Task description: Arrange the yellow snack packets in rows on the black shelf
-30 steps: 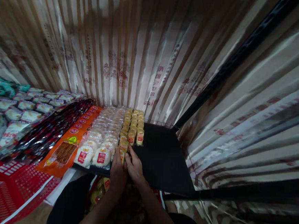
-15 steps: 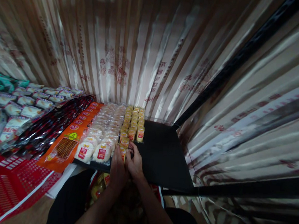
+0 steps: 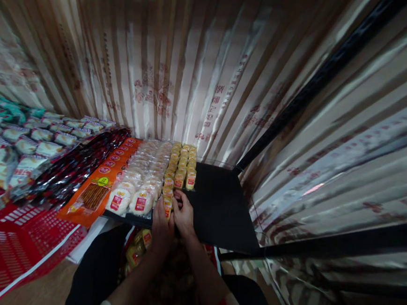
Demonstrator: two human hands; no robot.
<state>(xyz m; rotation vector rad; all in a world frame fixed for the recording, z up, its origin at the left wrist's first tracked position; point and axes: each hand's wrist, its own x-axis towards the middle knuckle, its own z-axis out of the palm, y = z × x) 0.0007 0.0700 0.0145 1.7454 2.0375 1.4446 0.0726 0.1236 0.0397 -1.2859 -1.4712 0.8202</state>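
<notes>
Left hand (image 3: 162, 224): fingers at yellow snack packet (image 3: 167, 207) | right hand (image 3: 183, 215): likewise | clamping: indiscernible | rice crackers (image 3: 141, 202): left of fingers

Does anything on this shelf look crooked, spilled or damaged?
Nothing looks spilled or damaged, though it's dim. The orange bag seems to jut past the front edge of the black shelf. The yellow snacks are uneven too: the left row runs closest to you, its front end between the left hand and right hand.
</notes>
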